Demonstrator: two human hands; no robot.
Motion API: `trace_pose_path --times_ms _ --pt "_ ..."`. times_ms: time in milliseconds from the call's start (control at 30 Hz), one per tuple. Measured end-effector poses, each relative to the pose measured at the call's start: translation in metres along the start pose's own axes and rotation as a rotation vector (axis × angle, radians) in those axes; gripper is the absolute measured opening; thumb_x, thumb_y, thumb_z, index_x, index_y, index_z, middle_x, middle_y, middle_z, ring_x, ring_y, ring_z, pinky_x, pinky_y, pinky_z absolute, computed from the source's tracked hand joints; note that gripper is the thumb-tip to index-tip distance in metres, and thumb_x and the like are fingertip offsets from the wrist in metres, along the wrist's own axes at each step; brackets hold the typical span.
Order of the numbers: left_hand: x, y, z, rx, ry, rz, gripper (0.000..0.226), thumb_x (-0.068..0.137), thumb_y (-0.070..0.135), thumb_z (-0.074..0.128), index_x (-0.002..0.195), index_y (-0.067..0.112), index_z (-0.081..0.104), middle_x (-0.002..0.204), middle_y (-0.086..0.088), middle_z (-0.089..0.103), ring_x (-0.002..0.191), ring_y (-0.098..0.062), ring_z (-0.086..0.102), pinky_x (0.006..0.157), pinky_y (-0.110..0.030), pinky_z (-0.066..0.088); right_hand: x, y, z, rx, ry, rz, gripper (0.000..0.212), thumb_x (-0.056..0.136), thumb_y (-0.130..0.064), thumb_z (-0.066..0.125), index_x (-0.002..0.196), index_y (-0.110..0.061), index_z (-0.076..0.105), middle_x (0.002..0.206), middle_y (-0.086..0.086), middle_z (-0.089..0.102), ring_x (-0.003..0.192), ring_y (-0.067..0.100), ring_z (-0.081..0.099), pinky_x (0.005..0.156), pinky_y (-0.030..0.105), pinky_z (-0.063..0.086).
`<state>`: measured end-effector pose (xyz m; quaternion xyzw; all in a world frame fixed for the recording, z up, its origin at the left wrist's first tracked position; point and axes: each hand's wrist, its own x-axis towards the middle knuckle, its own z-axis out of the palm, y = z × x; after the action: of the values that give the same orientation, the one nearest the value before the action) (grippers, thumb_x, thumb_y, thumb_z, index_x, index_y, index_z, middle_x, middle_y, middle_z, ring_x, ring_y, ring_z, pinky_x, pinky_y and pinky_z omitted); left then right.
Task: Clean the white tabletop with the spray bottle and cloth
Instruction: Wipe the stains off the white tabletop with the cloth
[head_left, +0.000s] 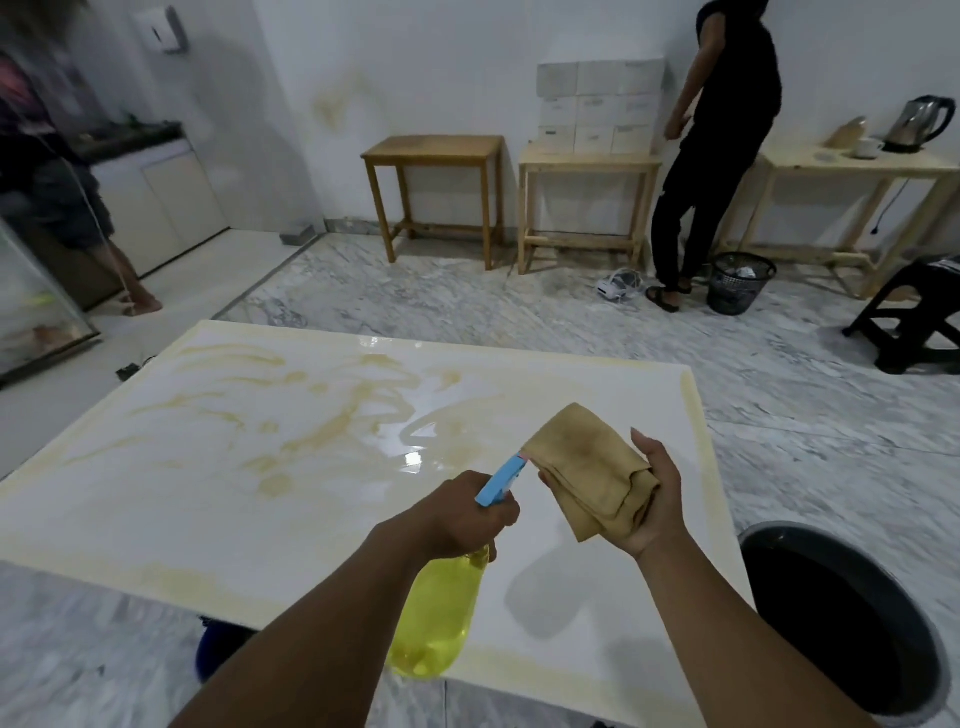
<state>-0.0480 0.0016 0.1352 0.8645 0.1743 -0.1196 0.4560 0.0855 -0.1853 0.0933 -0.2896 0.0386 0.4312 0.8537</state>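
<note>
The white tabletop (208, 467) fills the middle of the view, streaked with yellow-brown stains and wet patches on its far half. My left hand (462, 514) grips the neck of a yellow spray bottle (434, 618) with a blue nozzle that points right, toward the cloth. My right hand (649, 499) holds a folded tan cloth (587, 467) above the table's right side, fingers curled under it and thumb up. The nozzle tip nearly touches the cloth.
A dark round bucket (841, 618) stands on the floor at the table's near right corner. A person in black (717, 156) stands by wooden tables (436, 150) at the far wall. A black waste basket (740, 283) and black stool (919, 322) sit right.
</note>
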Motion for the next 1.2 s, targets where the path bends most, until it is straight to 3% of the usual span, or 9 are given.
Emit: trace_pose_path --times_ms 100,267,467,533,667,833,1000,1133,1200 --pt "-0.011 0.000 0.001 0.048 -0.050 -0.010 0.060 0.074 0.050 0.055 0.107 0.002 0.069 0.103 -0.018 0.077 0.081 -0.022 0.077 0.093 -0.045 0.061 -0.008 0.000 -0.003 -0.061 0.056 0.033 0.068 0.087 -0.042 0.055 0.142 -0.002 0.050 0.147 0.029 0.046 0.138 0.049 0.040 0.109 0.060 0.038" --pt "-0.006 0.017 0.017 0.101 -0.022 0.002 0.030 0.085 0.040 0.065 0.088 0.011 0.068 0.077 -0.004 0.064 0.072 -0.020 0.057 0.073 -0.037 0.050 -0.016 -0.011 -0.002 -0.125 0.067 0.058 0.050 0.091 -0.038 0.045 0.104 0.000 0.075 0.115 0.026 0.069 0.101 0.042 0.069 0.082 0.050 0.059" --pt "0.018 0.027 0.024 0.072 0.012 0.075 0.031 0.096 0.036 0.067 0.081 0.011 0.058 0.066 0.001 0.050 0.063 -0.016 0.044 0.067 -0.031 0.039 -0.005 -0.034 -0.012 -0.096 0.093 0.063 0.054 0.095 -0.040 0.041 0.099 0.001 0.076 0.105 0.025 0.072 0.089 0.040 0.073 0.070 0.047 0.060" --pt "0.030 0.029 0.023 0.064 0.023 0.096 0.038 0.097 0.039 0.067 0.084 0.004 0.061 0.066 -0.001 0.051 0.062 -0.016 0.044 0.065 -0.031 0.038 0.004 -0.040 -0.017 -0.107 0.112 0.074 0.053 0.094 -0.040 0.043 0.103 0.001 0.075 0.109 0.024 0.071 0.093 0.040 0.072 0.074 0.047 0.060" --pt "0.062 0.040 0.016 0.081 0.042 0.108 0.044 0.097 0.049 0.065 0.085 0.007 0.073 0.079 -0.006 0.076 0.069 -0.015 0.064 0.072 -0.032 0.052 0.038 -0.056 -0.031 -0.165 0.152 0.089 0.057 0.087 -0.042 0.052 0.126 -0.003 0.065 0.129 0.022 0.061 0.115 0.039 0.061 0.103 0.048 0.047" --pt "0.118 0.039 0.008 0.136 0.062 -0.014 0.040 0.090 0.054 0.068 0.075 0.018 0.063 0.075 -0.005 0.069 0.069 -0.022 0.066 0.071 -0.040 0.057 0.081 -0.079 -0.034 -0.171 0.168 0.105 0.051 0.094 -0.038 0.041 0.097 -0.002 0.076 0.100 0.021 0.073 0.088 0.036 0.072 0.075 0.043 0.061" --pt "0.181 0.034 -0.003 0.115 0.024 -0.063 0.046 0.089 0.053 0.065 0.089 0.008 0.071 0.088 -0.013 0.078 0.084 -0.031 0.074 0.083 -0.046 0.060 0.135 -0.109 -0.055 -0.220 0.234 0.147 0.049 0.093 -0.037 0.043 0.099 -0.001 0.077 0.104 0.023 0.072 0.092 0.037 0.072 0.080 0.043 0.060" --pt "0.220 0.028 -0.011 0.116 0.096 -0.082 0.050 0.089 0.058 0.063 0.083 0.009 0.068 0.083 -0.013 0.076 0.080 -0.029 0.074 0.080 -0.047 0.061 0.173 -0.129 -0.078 -0.279 0.267 0.206 0.049 0.090 -0.032 0.046 0.119 0.001 0.067 0.119 0.029 0.066 0.105 0.043 0.064 0.092 0.050 0.055" --pt "0.234 0.022 -0.018 0.107 0.135 -0.064 0.051 0.094 0.056 0.062 0.083 0.007 0.067 0.080 -0.014 0.075 0.078 -0.029 0.071 0.074 -0.042 0.056 0.196 -0.149 -0.090 -0.371 0.333 0.221 0.043 0.087 -0.028 0.049 0.114 0.000 0.067 0.106 0.025 0.070 0.093 0.039 0.068 0.087 0.045 0.055"
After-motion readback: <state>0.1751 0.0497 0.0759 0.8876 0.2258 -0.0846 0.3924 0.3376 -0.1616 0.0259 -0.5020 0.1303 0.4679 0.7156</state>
